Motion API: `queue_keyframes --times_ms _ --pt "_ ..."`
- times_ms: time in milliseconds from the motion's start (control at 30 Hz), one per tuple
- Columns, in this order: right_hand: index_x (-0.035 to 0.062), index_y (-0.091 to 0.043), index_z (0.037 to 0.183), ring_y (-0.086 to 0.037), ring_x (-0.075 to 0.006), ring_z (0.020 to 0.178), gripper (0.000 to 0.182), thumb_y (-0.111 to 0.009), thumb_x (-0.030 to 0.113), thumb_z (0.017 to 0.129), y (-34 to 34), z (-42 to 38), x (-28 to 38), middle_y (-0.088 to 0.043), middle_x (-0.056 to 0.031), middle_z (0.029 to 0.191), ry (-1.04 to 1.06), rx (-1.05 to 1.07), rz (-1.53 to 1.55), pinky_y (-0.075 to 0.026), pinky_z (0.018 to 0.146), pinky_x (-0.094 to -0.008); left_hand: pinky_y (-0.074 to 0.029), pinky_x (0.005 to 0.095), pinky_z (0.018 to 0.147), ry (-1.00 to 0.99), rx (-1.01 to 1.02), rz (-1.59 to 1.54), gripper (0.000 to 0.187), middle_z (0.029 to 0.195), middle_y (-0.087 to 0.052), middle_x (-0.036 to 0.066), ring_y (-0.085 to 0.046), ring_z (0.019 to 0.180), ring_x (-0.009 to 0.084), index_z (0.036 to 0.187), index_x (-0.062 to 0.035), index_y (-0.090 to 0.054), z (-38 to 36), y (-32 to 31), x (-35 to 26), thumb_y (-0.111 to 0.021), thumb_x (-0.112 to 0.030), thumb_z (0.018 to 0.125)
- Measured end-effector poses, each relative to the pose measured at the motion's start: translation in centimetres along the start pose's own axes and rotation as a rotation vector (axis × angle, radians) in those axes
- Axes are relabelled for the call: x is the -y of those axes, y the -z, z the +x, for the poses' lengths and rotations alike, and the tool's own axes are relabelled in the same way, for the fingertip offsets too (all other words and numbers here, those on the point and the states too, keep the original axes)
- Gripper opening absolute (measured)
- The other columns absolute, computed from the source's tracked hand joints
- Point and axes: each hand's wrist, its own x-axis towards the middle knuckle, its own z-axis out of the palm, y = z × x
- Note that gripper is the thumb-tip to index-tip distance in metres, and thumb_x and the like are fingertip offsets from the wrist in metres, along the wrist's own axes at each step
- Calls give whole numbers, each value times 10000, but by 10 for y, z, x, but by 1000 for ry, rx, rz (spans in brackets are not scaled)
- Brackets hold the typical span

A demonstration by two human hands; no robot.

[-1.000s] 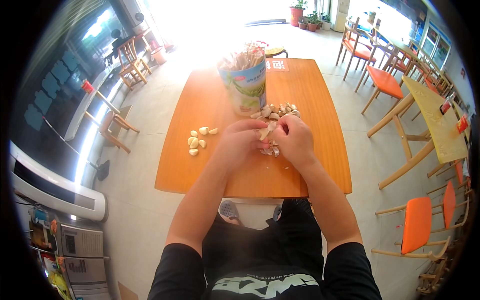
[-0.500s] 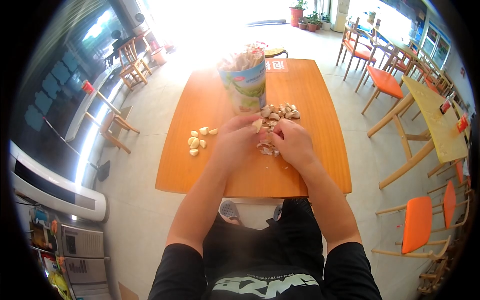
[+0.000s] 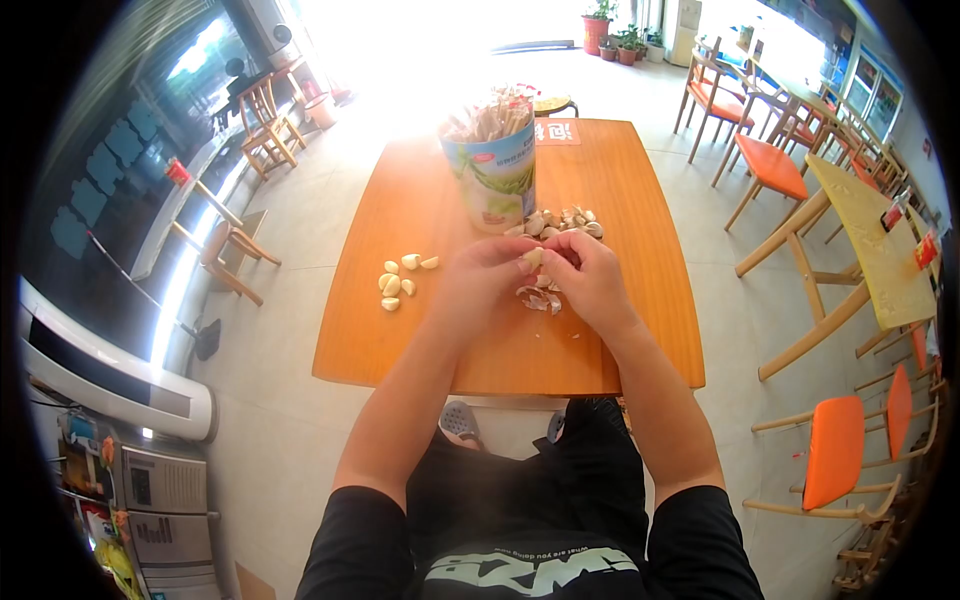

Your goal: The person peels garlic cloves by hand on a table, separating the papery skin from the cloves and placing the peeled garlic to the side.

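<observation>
A garlic clove (image 3: 534, 258) is pinched between the fingertips of my left hand (image 3: 487, 277) and my right hand (image 3: 588, 277), which meet over the wooden table (image 3: 390, 345). Just beyond them lies a pile of unpeeled garlic cloves (image 3: 580, 224). Papery garlic skins (image 3: 538, 299) are scattered below my fingers. Several peeled cloves (image 3: 390, 284) sit in a loose group on the left side of the table. Behind my left hand stands a tall printed bucket (image 3: 492, 180), filled with thin wrapped sticks.
A red and white label (image 3: 557, 132) is at the table's far edge. Orange-seated chairs (image 3: 770, 166) and a yellowish table (image 3: 868, 240) stand to the right. On the left are a wooden chair (image 3: 262, 125) and a white appliance (image 3: 120, 372). Potted plants (image 3: 600, 25) stand far ahead.
My right hand has moved up and left to meet the left fingertips at the clove. The clove has shifted slightly right and down.
</observation>
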Motion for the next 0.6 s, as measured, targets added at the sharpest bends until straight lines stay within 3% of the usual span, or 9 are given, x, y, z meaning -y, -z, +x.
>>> queue_keyframes --times_ms 300,433,533,600 --pt "-31 -638 885 -592 -160 661 152 -638 119 863 6 1 3 -638 -101 747 3 26 -191 -492 623 -319 -581 323 869 -38 39 118 227 1061 -705 107 -696 930 191 1136 32 -671 1 5 6 -659 35 910" --pt "-27 -636 881 -582 -161 660 150 -622 121 868 6 2 -2 -623 -100 739 -43 33 -60 -489 623 -323 -584 329 854 48 16 14 205 1054 -705 113 -700 915 198 1128 34 -670 -6 -8 -7 -630 24 928" --pt "-15 -632 873 -595 -199 682 146 -602 128 866 6 2 2 -624 -119 757 -27 29 -93 -492 644 -342 -587 337 847 28 -26 -18 198 1039 -705 116 -702 915 204 1129 33 -665 -6 -10 -7 -607 15 941" --pt "1 -625 860 -631 -279 749 132 -599 130 855 6 0 4 -646 -149 804 -36 13 -352 -506 694 -389 -588 338 840 11 -38 -49 200 1037 -702 116 -701 911 204 1134 32 -661 -4 -4 -3 -601 13 944"
